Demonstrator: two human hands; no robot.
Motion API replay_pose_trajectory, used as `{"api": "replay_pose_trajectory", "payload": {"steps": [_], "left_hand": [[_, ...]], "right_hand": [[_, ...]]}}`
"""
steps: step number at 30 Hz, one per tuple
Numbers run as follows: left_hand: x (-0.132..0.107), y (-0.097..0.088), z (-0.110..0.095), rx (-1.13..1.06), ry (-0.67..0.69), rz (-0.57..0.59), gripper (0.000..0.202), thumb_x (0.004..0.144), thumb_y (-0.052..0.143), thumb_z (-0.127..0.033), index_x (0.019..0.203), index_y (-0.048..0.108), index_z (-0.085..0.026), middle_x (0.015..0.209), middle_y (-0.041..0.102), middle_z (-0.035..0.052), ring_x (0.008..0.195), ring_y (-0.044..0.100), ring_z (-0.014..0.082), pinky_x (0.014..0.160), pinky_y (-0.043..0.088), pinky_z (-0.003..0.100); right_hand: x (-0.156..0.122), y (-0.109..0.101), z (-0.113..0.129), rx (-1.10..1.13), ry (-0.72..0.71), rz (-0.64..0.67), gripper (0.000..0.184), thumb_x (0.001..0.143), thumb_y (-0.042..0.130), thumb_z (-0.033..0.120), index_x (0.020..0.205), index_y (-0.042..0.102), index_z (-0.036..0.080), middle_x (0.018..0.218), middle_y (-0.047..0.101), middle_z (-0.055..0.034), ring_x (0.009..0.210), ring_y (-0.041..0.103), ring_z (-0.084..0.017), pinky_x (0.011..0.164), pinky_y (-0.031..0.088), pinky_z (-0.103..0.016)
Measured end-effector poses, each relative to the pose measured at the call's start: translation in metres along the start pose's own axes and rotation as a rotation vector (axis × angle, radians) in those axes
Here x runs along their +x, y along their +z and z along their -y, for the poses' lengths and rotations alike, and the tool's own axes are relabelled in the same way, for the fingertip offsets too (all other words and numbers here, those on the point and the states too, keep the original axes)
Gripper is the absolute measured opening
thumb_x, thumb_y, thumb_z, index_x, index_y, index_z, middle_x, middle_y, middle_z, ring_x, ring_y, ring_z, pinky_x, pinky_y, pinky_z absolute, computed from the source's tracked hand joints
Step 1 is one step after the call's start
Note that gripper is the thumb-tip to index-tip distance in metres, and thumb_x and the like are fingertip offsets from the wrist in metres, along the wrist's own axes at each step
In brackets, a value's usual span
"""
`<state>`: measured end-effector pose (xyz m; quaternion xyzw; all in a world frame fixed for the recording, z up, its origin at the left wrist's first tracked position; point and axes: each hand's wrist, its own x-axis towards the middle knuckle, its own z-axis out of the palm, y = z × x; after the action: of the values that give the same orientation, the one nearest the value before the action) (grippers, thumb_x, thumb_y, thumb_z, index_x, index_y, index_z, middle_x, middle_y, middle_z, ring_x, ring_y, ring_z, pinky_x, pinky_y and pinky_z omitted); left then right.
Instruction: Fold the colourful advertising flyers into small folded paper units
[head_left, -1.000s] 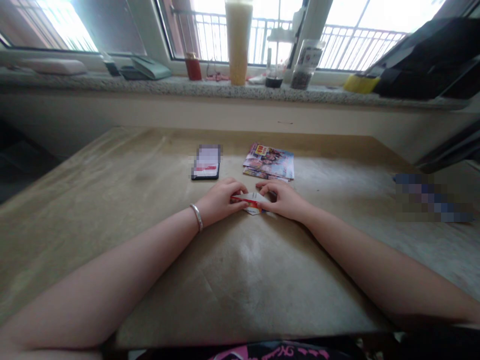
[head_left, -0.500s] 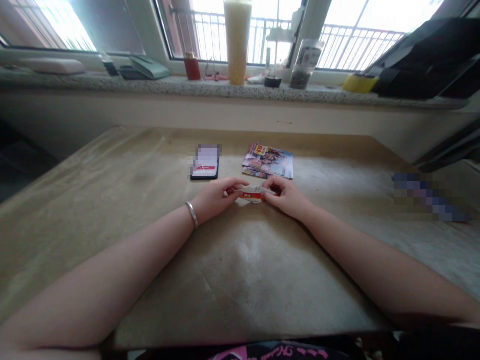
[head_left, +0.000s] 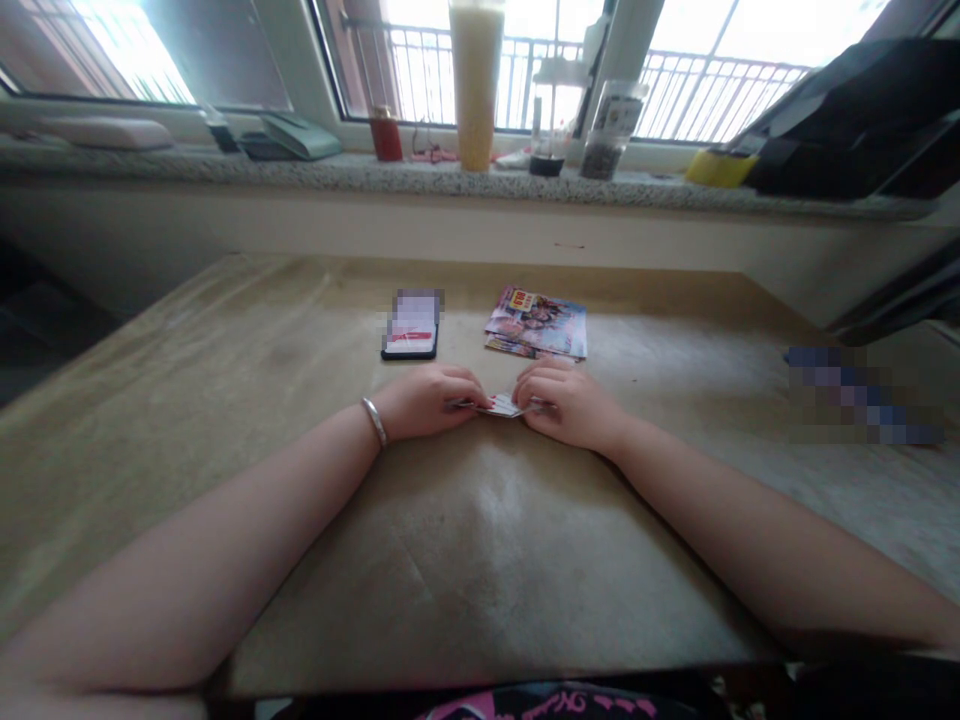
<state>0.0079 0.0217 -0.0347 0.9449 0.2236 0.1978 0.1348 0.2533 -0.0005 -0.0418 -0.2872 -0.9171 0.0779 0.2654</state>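
Both hands rest on the tan tabletop [head_left: 225, 400] around a small folded piece of printed paper [head_left: 502, 406], white with red. My left hand [head_left: 424, 400], with a silver bracelet at the wrist, has its fingers curled and pressed on the paper's left end. My right hand [head_left: 566, 402] is curled over the right end, fingertips pinching it against the table. Most of the paper is hidden under the fingers.
A stack of colourful printed sheets [head_left: 538, 323] lies just beyond my hands, with a black phone [head_left: 412, 326] to its left. The stone windowsill [head_left: 300, 172] holds a tall yellowish container [head_left: 475, 85], a red cup [head_left: 386, 135], jars and a black bag [head_left: 862, 120].
The paper was lifted slightly between the fingers half a second ago; now it lies flatter on the table and both hands have lowered and closed over it.
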Motion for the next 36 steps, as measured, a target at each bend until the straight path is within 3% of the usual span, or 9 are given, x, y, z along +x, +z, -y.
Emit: {"api": "replay_pose_trajectory", "payload": {"steps": [4, 9, 18, 21, 27, 32, 36], "left_hand": [[0.001, 0.002, 0.001, 0.057, 0.039, 0.014, 0.021, 0.089, 0.049, -0.024, 0.094, 0.070, -0.020, 0.091, 0.068, 0.0055, 0.084, 0.062, 0.0138, 0.077, 0.049, 0.026], [0.002, 0.003, 0.005, 0.234, 0.013, -0.046, 0.027, 0.091, 0.043, -0.021, 0.093, 0.070, -0.023, 0.093, 0.070, 0.0048, 0.085, 0.061, 0.0149, 0.078, 0.048, 0.029], [0.002, 0.002, 0.004, 0.299, -0.019, -0.003, 0.026, 0.090, 0.045, -0.021, 0.104, 0.067, -0.021, 0.105, 0.069, 0.0048, 0.094, 0.062, 0.0165, 0.084, 0.049, 0.031], [0.002, 0.003, 0.002, 0.307, -0.023, 0.010, 0.026, 0.088, 0.045, -0.020, 0.105, 0.066, -0.020, 0.106, 0.068, 0.0054, 0.097, 0.062, 0.0164, 0.086, 0.049, 0.031], [0.004, 0.003, -0.001, 0.364, 0.019, -0.011, 0.027, 0.089, 0.044, -0.019, 0.104, 0.066, -0.021, 0.106, 0.068, 0.0049, 0.096, 0.062, 0.0167, 0.089, 0.047, 0.033], [0.005, 0.003, -0.004, 0.501, -0.013, -0.053, 0.026, 0.092, 0.043, -0.028, 0.102, 0.067, -0.023, 0.098, 0.065, 0.0063, 0.084, 0.058, 0.0180, 0.073, 0.045, 0.031], [0.004, 0.003, -0.009, 0.477, 0.043, 0.022, 0.026, 0.093, 0.042, -0.028, 0.103, 0.066, -0.022, 0.091, 0.063, 0.0061, 0.083, 0.056, 0.0177, 0.072, 0.044, 0.029]], "right_hand": [[0.000, 0.001, -0.001, -0.009, -0.022, 0.068, 0.013, 0.075, 0.054, 0.012, 0.081, 0.061, 0.021, 0.088, 0.067, -0.0047, 0.093, 0.058, -0.020, 0.082, 0.046, -0.033], [0.001, 0.001, -0.001, 0.000, 0.031, 0.085, 0.010, 0.084, 0.054, 0.022, 0.086, 0.064, 0.021, 0.092, 0.068, -0.0060, 0.093, 0.059, -0.020, 0.084, 0.046, -0.034], [0.002, 0.005, -0.005, 0.018, 0.081, 0.027, 0.018, 0.089, 0.050, 0.024, 0.087, 0.067, 0.021, 0.099, 0.068, -0.0055, 0.094, 0.060, -0.018, 0.089, 0.045, -0.036], [0.001, 0.009, -0.010, 0.017, 0.092, -0.026, 0.010, 0.083, 0.056, 0.022, 0.081, 0.066, 0.022, 0.112, 0.065, -0.0056, 0.105, 0.057, -0.020, 0.094, 0.042, -0.039], [0.003, 0.007, -0.007, 0.004, 0.072, 0.034, 0.016, 0.082, 0.056, 0.020, 0.095, 0.065, 0.023, 0.108, 0.067, -0.0045, 0.105, 0.056, -0.021, 0.096, 0.040, -0.040], [0.004, 0.005, 0.002, -0.087, 0.115, 0.050, 0.019, 0.084, 0.055, 0.025, 0.099, 0.067, 0.024, 0.104, 0.066, -0.0053, 0.098, 0.055, -0.021, 0.090, 0.042, -0.039], [0.005, 0.005, 0.009, -0.177, 0.193, 0.036, 0.023, 0.086, 0.053, 0.030, 0.100, 0.070, 0.022, 0.099, 0.067, -0.0067, 0.093, 0.055, -0.023, 0.085, 0.043, -0.039]]}}
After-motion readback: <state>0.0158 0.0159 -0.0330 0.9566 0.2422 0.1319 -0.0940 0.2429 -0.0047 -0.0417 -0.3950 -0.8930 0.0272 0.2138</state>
